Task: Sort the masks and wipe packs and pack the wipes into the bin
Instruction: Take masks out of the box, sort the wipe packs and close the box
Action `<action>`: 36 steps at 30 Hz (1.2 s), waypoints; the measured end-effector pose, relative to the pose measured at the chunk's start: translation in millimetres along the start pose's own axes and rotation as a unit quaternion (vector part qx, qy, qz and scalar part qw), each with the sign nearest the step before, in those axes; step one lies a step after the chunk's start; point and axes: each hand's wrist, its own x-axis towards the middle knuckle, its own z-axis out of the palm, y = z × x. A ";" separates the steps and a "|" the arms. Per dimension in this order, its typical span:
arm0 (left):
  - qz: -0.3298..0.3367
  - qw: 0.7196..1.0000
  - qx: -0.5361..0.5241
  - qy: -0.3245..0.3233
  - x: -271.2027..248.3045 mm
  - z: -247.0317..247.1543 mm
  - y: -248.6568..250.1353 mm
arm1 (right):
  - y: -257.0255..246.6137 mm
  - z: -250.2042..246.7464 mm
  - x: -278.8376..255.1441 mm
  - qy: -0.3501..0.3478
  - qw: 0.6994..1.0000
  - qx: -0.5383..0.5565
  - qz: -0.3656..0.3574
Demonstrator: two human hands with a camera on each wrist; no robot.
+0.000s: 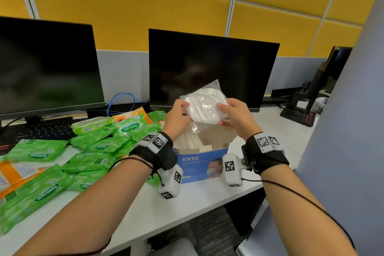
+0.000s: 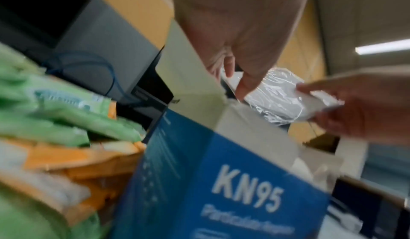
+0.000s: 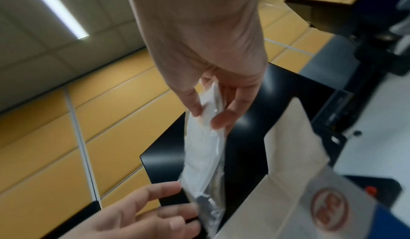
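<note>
A white mask in a clear plastic wrapper (image 1: 205,108) is held up in front of the right monitor, above the open blue KN95 box (image 1: 199,164). My left hand (image 1: 182,108) pinches its left edge and my right hand (image 1: 223,115) pinches its right edge. In the left wrist view the wrapped mask (image 2: 277,98) lies between my left hand (image 2: 239,84) and right hand (image 2: 310,102), over the KN95 box (image 2: 221,181). In the right wrist view my right hand (image 3: 206,114) grips the mask (image 3: 204,151) edge-on, with my left hand (image 3: 177,200) at its far end. Several green wipe packs (image 1: 99,145) are piled left of the box.
Orange packs (image 1: 133,116) lie among the green ones. Two dark monitors (image 1: 207,68) stand at the back, with a keyboard (image 1: 41,131) and a blue cable (image 1: 122,102). A grey partition (image 1: 342,131) rises at the right. The white desk's front edge (image 1: 187,218) is near me.
</note>
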 end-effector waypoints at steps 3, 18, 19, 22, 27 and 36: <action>0.054 0.982 0.159 -0.083 -5.3 3.0 -0.5 | -4.8 -6.8 0.0 0.086 0.986 -0.112 -0.090; 0.033 0.852 0.466 -0.236 -17.8 6.6 -16.7 | 16.9 52.7 -11.7 -0.088 0.767 -0.635 -0.005; 0.027 0.852 0.467 -0.234 -18.5 7.6 -17.0 | 20.9 57.3 -9.4 -0.147 0.769 -0.621 0.037; 0.022 0.848 0.477 -0.231 -19.9 9.3 -15.9 | 17.9 59.3 -5.5 -0.248 0.785 -0.563 0.070; 0.027 0.835 0.491 -0.245 -21.0 8.8 -11.7 | 7.1 48.8 -12.3 -0.265 0.851 -0.425 0.157; 0.051 0.911 0.360 -0.194 -23.4 -3.6 -17.2 | -3.4 61.0 -18.1 -0.193 0.858 -0.453 0.147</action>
